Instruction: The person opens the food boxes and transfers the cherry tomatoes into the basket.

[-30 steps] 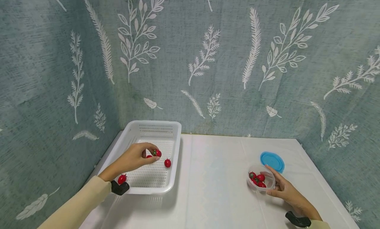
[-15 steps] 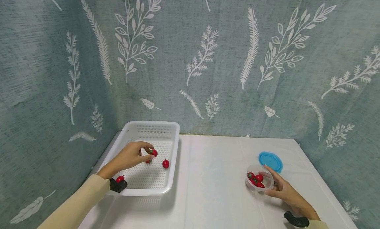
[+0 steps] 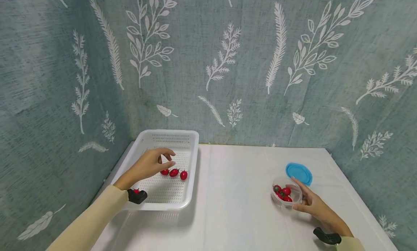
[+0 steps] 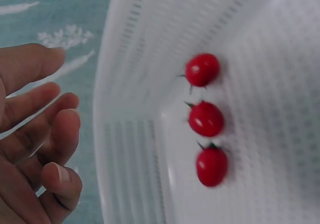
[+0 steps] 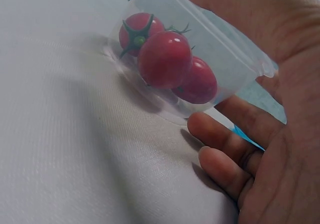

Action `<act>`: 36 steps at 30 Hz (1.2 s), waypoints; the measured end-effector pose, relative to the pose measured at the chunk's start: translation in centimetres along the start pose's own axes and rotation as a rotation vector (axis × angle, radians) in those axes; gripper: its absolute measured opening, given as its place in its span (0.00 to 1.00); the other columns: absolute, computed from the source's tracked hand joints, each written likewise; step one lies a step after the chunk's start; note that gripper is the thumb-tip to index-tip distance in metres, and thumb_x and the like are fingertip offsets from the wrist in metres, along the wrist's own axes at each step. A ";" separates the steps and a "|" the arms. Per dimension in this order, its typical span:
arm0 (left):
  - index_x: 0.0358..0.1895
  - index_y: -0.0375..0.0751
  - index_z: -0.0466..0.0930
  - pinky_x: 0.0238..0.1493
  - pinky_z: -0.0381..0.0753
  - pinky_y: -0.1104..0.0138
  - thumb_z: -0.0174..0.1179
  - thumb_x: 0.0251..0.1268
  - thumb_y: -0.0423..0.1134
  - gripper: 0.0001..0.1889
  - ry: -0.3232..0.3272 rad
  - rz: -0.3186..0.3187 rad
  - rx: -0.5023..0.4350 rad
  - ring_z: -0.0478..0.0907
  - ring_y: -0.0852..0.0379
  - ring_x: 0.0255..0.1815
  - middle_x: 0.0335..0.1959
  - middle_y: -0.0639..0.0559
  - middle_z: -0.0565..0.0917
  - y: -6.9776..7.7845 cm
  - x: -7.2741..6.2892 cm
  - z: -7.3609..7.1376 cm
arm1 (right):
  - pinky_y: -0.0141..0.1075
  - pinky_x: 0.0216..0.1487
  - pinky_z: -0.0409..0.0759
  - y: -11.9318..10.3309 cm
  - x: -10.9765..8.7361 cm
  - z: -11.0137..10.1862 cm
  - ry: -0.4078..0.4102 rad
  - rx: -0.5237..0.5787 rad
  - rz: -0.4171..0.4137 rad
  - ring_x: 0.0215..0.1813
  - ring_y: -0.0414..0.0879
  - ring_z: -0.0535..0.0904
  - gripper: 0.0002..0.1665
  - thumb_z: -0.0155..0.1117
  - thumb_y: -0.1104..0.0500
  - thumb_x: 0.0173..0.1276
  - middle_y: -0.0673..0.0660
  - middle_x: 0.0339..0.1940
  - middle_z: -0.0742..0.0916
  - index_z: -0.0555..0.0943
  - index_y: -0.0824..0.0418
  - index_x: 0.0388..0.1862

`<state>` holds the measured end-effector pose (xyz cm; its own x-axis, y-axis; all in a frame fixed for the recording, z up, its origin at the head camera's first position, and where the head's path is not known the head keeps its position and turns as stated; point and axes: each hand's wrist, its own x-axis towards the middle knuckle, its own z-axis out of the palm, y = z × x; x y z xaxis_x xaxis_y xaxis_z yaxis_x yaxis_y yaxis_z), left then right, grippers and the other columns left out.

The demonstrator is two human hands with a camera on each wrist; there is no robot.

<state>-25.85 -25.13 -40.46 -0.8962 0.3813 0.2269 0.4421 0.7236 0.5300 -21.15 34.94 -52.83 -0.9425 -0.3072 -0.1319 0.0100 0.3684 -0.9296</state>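
Observation:
My left hand (image 3: 152,165) hovers over the white perforated plastic basket (image 3: 193,160), fingers loosely bent and nothing between them. Below its fingertips, three cherry tomatoes lie in a row on the basket floor; the left wrist view shows the top tomato (image 4: 202,70), middle tomato (image 4: 206,119) and bottom tomato (image 4: 211,165). Another cherry tomato (image 3: 135,190) is partly hidden behind the left wrist strap. On the right, my right hand (image 3: 315,204) holds a small clear round tub (image 3: 295,194) by its side, thumb and fingers around it. Several cherry tomatoes (image 5: 165,60) sit inside the tub.
A blue round lid (image 3: 299,173) lies just behind the tub. White cloth covers the table (image 3: 234,193) between basket and tub. Patterned green-blue fabric (image 3: 247,70) encloses the back and both sides, close behind the basket.
My left hand has let go of the cherry tomato it pinched; that tomato now lies between two others in the basket. The right hand and tub stay in place.

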 end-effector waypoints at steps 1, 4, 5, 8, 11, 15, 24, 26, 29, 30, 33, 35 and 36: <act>0.52 0.44 0.86 0.23 0.75 0.65 0.71 0.67 0.42 0.14 0.003 0.007 -0.013 0.73 0.59 0.20 0.39 0.54 0.87 0.4 0.2 0.0 | 0.37 0.34 0.71 -0.1 0.0 0.0 0.000 0.005 0.007 0.33 0.45 0.69 0.59 0.71 0.61 0.70 0.67 0.80 0.55 0.44 0.50 0.87; 0.52 0.45 0.86 0.22 0.74 0.65 0.70 0.67 0.42 0.14 0.008 0.044 -0.047 0.73 0.60 0.20 0.39 0.56 0.87 1.3 0.9 0.3 | 0.36 0.31 0.69 -0.2 0.1 0.1 -0.005 -0.004 -0.005 0.31 0.45 0.67 0.59 0.71 0.61 0.70 0.70 0.80 0.55 0.44 0.51 0.87; 0.52 0.45 0.86 0.22 0.74 0.65 0.70 0.67 0.42 0.13 0.008 0.061 -0.058 0.73 0.59 0.20 0.39 0.56 0.87 1.6 1.2 0.4 | 0.36 0.29 0.68 -0.2 0.1 0.1 -0.008 -0.009 -0.012 0.30 0.44 0.66 0.58 0.71 0.61 0.70 0.70 0.80 0.55 0.43 0.52 0.87; 0.53 0.44 0.85 0.22 0.73 0.65 0.70 0.68 0.42 0.14 0.003 0.111 -0.083 0.72 0.59 0.20 0.39 0.55 0.87 2.6 1.9 0.9 | 0.36 0.28 0.66 -0.2 0.0 0.2 -0.013 -0.012 -0.017 0.28 0.44 0.64 0.58 0.70 0.61 0.71 0.69 0.80 0.52 0.43 0.53 0.87; 0.53 0.44 0.86 0.24 0.73 0.66 0.69 0.69 0.42 0.13 -0.003 0.151 -0.088 0.71 0.60 0.19 0.39 0.56 0.87 3.5 2.7 1.5 | 0.37 0.27 0.65 -0.2 0.0 0.3 -0.017 -0.026 -0.044 0.27 0.43 0.63 0.57 0.69 0.62 0.72 0.70 0.81 0.49 0.43 0.55 0.87; 0.53 0.45 0.86 0.26 0.73 0.66 0.69 0.69 0.41 0.12 0.001 0.195 -0.095 0.70 0.61 0.20 0.39 0.57 0.87 4.6 3.7 2.1 | 0.37 0.27 0.65 -0.4 0.1 0.4 -0.016 -0.038 -0.049 0.27 0.43 0.63 0.56 0.69 0.62 0.72 0.70 0.82 0.48 0.43 0.55 0.86; 0.53 0.47 0.85 0.27 0.74 0.66 0.69 0.68 0.42 0.13 -0.020 0.224 -0.124 0.71 0.61 0.21 0.38 0.60 0.86 6.3 5.2 3.5 | 0.38 0.42 0.79 -1.5 0.4 1.2 -0.015 -0.046 -0.036 0.50 0.52 0.74 0.58 0.72 0.60 0.70 0.72 0.84 0.43 0.45 0.53 0.87; 0.53 0.47 0.85 0.27 0.74 0.66 0.69 0.68 0.43 0.13 -0.024 0.223 -0.116 0.72 0.61 0.21 0.38 0.60 0.86 6.6 5.5 3.8 | 0.39 0.43 0.79 -1.6 0.5 1.4 -0.014 -0.044 -0.035 0.57 0.57 0.72 0.58 0.72 0.59 0.70 0.72 0.84 0.44 0.46 0.53 0.87; 0.54 0.47 0.85 0.28 0.75 0.66 0.69 0.68 0.43 0.13 -0.036 0.226 -0.106 0.72 0.62 0.21 0.38 0.60 0.86 7.0 5.9 4.3 | 0.38 0.45 0.79 -1.8 0.7 1.7 -0.019 -0.012 -0.024 0.68 0.68 0.66 0.58 0.73 0.59 0.69 0.70 0.84 0.50 0.46 0.52 0.86; 0.54 0.47 0.85 0.28 0.75 0.67 0.69 0.68 0.43 0.14 -0.041 0.230 -0.107 0.73 0.62 0.21 0.38 0.60 0.86 7.2 6.1 4.5 | 0.38 0.45 0.79 -1.8 0.8 1.8 -0.022 -0.006 -0.019 0.73 0.70 0.61 0.58 0.73 0.59 0.69 0.70 0.83 0.52 0.46 0.51 0.86; 0.54 0.47 0.85 0.27 0.75 0.67 0.69 0.69 0.43 0.14 -0.062 0.248 -0.118 0.73 0.62 0.21 0.39 0.59 0.86 7.9 6.6 5.0 | 0.37 0.44 0.77 -1.9 1.1 2.2 -0.030 0.006 -0.009 0.81 0.71 0.45 0.58 0.74 0.58 0.68 0.68 0.81 0.60 0.47 0.50 0.86; 0.54 0.47 0.85 0.28 0.75 0.67 0.69 0.69 0.44 0.13 -0.077 0.264 -0.129 0.73 0.62 0.21 0.39 0.59 0.86 8.5 6.9 5.4 | 0.37 0.42 0.77 -2.0 1.2 2.4 -0.032 0.009 0.001 0.82 0.71 0.43 0.58 0.75 0.57 0.67 0.67 0.80 0.63 0.48 0.49 0.86; 0.53 0.47 0.85 0.28 0.75 0.67 0.69 0.69 0.44 0.13 -0.086 0.271 -0.135 0.73 0.62 0.22 0.40 0.59 0.86 8.8 7.0 5.6 | 0.38 0.41 0.77 -2.0 1.3 2.6 -0.037 0.011 0.001 0.81 0.71 0.42 0.58 0.75 0.57 0.67 0.67 0.80 0.64 0.48 0.50 0.86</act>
<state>-28.07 -12.88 -38.80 -0.7375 0.6014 0.3073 0.6500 0.5084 0.5648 -21.53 31.53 -51.99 -0.9295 -0.3392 -0.1449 0.0144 0.3589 -0.9332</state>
